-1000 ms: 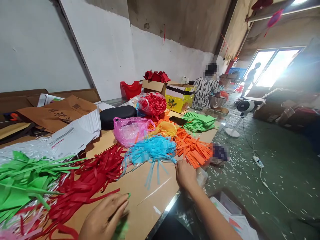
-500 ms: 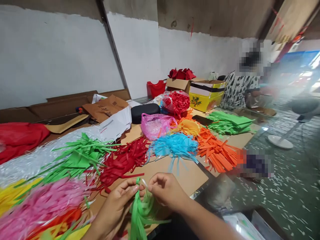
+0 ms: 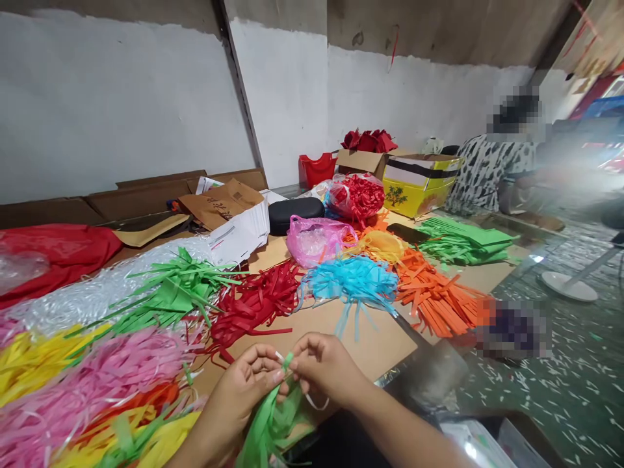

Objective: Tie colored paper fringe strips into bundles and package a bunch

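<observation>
Between my hands, above the cardboard, is a tassel of green strips [image 3: 273, 419], its narrow top upright and its loose strips hanging down. My left hand [image 3: 251, 383] is closed around the tassel just below the top. Thumb and fingers of my right hand [image 3: 329, 370] pinch together at the tassel's top, against a thin white string [image 3: 319, 406]. That string curves in a loop below the right fingers, and a white end pokes up by the left fingertips. Exactly how the string passes around the strips is hidden by my fingers.
Bundles of pink strips [image 3: 121, 370], green strips [image 3: 170, 296], dark red strips [image 3: 258, 302], blue strips [image 3: 353, 283] and orange strips [image 3: 439, 292] cover the table. Behind stand a pink bag [image 3: 319, 240] and a yellow box [image 3: 414, 188]. Another person [image 3: 480, 172] sits at the far right near a fan base [image 3: 568, 286].
My right hand has come in against the tassel's top, closing the gap between the hands. The white string now hangs in a loop under it. The view has swung slightly left.
</observation>
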A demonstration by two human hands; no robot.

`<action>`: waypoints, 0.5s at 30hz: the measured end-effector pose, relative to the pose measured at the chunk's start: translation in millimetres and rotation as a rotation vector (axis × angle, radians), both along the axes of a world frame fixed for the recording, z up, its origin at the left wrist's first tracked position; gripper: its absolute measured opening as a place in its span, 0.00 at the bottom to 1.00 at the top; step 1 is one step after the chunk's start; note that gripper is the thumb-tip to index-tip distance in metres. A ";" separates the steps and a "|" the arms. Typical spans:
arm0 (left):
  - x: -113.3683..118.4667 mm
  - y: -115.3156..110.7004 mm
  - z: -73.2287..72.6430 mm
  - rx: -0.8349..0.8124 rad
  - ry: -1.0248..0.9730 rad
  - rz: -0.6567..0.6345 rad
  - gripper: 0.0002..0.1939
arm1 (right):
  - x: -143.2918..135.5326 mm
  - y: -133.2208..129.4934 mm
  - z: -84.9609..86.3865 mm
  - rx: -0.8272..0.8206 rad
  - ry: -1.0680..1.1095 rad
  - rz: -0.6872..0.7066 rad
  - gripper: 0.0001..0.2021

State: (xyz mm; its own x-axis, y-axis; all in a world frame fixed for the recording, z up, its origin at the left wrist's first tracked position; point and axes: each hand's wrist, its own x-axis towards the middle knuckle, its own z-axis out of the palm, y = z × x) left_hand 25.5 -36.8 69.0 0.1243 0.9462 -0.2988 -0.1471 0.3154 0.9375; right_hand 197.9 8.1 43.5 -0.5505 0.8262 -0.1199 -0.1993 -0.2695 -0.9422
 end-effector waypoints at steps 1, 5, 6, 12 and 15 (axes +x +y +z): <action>0.8 -1.4 0.1 0.031 0.050 0.002 0.24 | 0.7 -0.1 -1.0 -0.018 0.049 0.039 0.26; 3.7 -12.1 3.6 0.215 0.416 0.070 0.16 | 2.7 -5.5 -4.2 -0.061 0.098 0.162 0.29; 4.3 -16.3 5.0 0.271 0.521 0.070 0.14 | 2.6 -8.0 -4.6 -0.041 0.087 0.150 0.26; 22.1 -52.6 8.3 0.569 1.023 -0.104 0.14 | 24.7 -23.2 2.9 -0.022 0.281 -0.044 0.23; 34.2 -74.9 2.5 0.593 1.102 -0.373 0.16 | 86.7 -22.1 12.2 -0.064 0.431 -0.213 0.20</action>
State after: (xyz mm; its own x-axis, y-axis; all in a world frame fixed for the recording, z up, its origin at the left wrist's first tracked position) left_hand 59.7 -111.7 71.5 0.3654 0.9301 0.0364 0.7891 -0.3302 0.5180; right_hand 284.6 -14.0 55.7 -0.3810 0.9242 0.0278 -0.6251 -0.2353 -0.7442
